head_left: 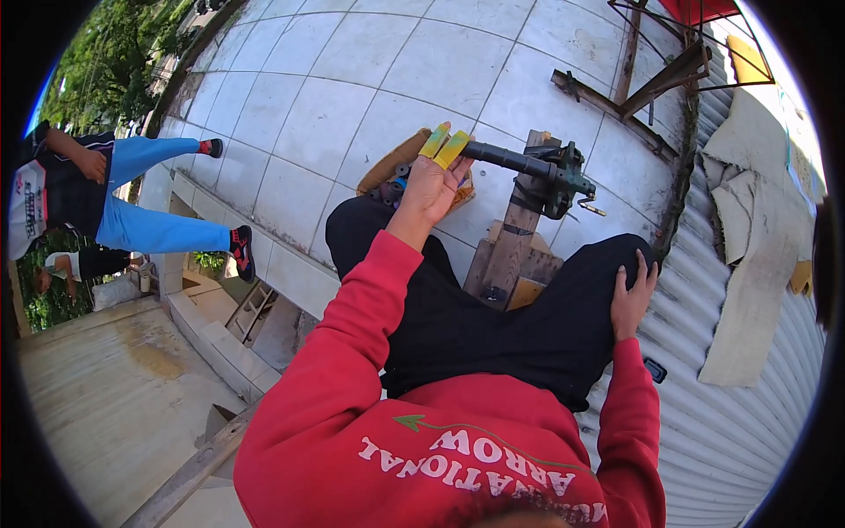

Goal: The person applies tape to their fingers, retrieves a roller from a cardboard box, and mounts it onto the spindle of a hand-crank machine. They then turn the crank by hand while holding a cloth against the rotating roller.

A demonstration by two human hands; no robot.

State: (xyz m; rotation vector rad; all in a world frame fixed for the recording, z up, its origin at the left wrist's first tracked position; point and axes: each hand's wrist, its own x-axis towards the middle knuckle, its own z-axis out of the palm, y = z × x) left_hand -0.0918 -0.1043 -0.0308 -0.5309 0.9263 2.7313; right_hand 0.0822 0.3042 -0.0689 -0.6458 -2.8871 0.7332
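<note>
A dark ribbed rod or tube (510, 158) runs sideways from a dark green metal device (563, 180), which looks like a vise with a small handle (591, 208). The device sits on an upright wooden post (515, 238) between my knees. My left hand (427, 187) is at the tube's left end, palm showing and fingers mostly straight. Yellow-green wraps (451, 148) cover two of its fingers. Whether the fingers press on the tube is hard to make out. My right hand (632, 299) rests flat on my right knee, fingers spread, holding nothing.
Behind my left hand, a cardboard box (396, 160) contains several dark round pieces. Rusty metal framing (620, 110) stands at far right, beside corrugated sheeting (704, 440) with grey mats (744, 264). Another person (132, 189) in blue trousers is at the left of the pale tiled floor (326, 114).
</note>
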